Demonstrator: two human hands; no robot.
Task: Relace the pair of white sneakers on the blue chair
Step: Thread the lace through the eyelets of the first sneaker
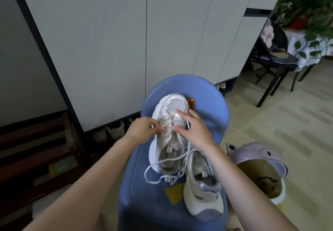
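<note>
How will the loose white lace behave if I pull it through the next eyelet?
The lace looks flat, thin and floppy, trailing in curls over the blue chair, so it will probably drag and snag. The left hand pinches it; the right hand steadies the sneaker.

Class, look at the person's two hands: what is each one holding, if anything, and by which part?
The left hand pinches the white lace near the lower eyelets of the far sneaker. The right hand grips nothing; its fingers press on that sneaker's upper.
</note>
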